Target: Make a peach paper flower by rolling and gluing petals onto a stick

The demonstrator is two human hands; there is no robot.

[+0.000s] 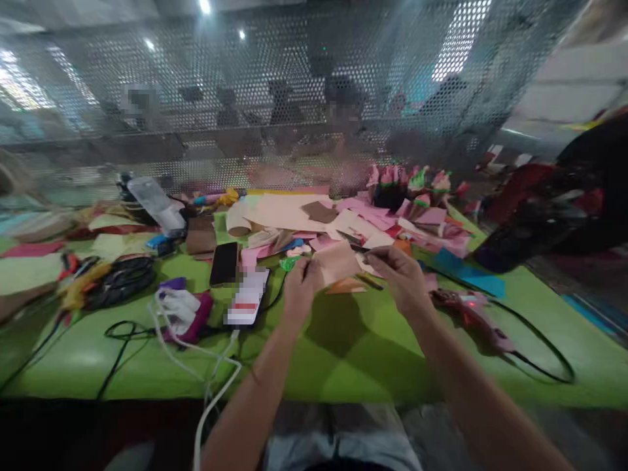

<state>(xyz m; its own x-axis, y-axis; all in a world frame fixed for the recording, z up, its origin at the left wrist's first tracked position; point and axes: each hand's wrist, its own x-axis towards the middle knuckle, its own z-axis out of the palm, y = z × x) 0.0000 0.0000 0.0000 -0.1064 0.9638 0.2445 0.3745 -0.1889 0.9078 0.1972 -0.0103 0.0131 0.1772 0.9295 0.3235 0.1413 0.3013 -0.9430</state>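
Note:
A small square of pinkish-tan sheet (337, 263), like paper or thin foam, is held above the green table (314, 366). My left hand (301, 284) pinches its left edge between thumb and fingers. At the opposite edge is my right hand (401, 273), fingers pressed together; I cannot make out whether they grip the square or a small pale strip beside it. Orange scraps (346, 286) lie just below the square, near a thin dark stick (370, 281). A bright green crumpled bit (288, 263) lies by my left hand.
A pink glue gun (478, 317) with a lit red light and looping black cord lies right. Left are two phones (224, 263), white cables (216, 386), a purple power block (196, 320) and a clear bottle (156, 204). Sheet scraps (275, 209) pile before a perforated metal screen (245, 85).

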